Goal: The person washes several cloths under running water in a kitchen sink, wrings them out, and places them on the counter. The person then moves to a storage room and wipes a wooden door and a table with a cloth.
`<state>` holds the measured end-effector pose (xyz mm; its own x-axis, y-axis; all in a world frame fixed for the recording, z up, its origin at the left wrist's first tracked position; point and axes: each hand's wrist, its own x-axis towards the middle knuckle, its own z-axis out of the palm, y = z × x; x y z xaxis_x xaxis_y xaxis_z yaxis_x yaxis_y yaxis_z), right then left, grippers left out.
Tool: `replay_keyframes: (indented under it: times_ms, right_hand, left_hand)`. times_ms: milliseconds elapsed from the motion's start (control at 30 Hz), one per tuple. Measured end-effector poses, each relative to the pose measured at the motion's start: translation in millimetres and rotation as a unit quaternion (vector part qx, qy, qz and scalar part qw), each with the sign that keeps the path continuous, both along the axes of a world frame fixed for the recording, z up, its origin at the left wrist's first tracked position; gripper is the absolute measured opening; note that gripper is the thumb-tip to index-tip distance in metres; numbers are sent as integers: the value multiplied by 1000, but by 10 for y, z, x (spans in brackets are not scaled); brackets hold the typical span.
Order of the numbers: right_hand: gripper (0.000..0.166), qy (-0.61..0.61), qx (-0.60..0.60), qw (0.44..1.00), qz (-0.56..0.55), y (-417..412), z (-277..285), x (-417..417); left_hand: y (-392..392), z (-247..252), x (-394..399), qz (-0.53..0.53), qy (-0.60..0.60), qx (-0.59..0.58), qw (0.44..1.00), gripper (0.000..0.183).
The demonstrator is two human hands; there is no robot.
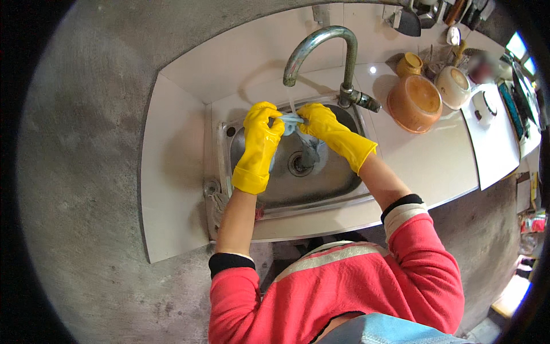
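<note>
Both hands wear yellow rubber gloves and are raised over a stainless steel sink (283, 193). My left hand (262, 139) grips one end of a light blue cloth (292, 122), and my right hand (324, 124) grips it a short way to the right. Part of the cloth is stretched between them, and a wet part seems to hang toward the drain (300, 163). A thin stream of water runs from the curved metal faucet (320, 36) onto or just behind the cloth. The fingertips are partly hidden by the gloves and the cloth.
Right of the sink, an orange-brown bowl (414, 104), a cream bowl (452, 87) and a small yellow pot (409, 64) stand on the tiled counter (425, 159). Utensils, including a dark spatula (405, 22), hang behind. A coiled whitish item (212, 188) lies left of the sink.
</note>
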<state>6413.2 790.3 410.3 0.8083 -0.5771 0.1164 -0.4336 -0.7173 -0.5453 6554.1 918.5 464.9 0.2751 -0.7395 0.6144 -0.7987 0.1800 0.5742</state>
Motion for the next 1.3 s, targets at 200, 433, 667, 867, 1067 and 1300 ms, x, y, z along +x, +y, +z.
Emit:
replay_keyframes:
  times_ms: [200, 433, 667, 867, 1067, 1300]
  right_hand:
    - [64, -40, 125, 991, 18, -162, -1049, -142]
    - [61, -298, 743, 597, -56, 534, -1189, 150]
    - [27, -420, 696, 578, -75, 492, -954, 265]
    - [36, -331, 167, 929, 17, 1005, -731, 402]
    - [37, -62, 3, 984, -169, 1618, -864, 658]
    - [38, -193, 104, 975, -45, 683, -354, 154]
  left_hand:
    - [104, 498, -154, -54, 377, -33, 924, 22]
    - [242, 223, 61, -110, 645, -66, 753, 27]
    - [793, -877, 327, 53, 729, 92, 676, 42]
    - [450, -1507, 145, -170, 957, 0, 234, 47]
    - [279, -1419, -171, -171, 788, 87, 585, 39]
    - [145, -1135, -671, -18, 372, 213, 903, 31]
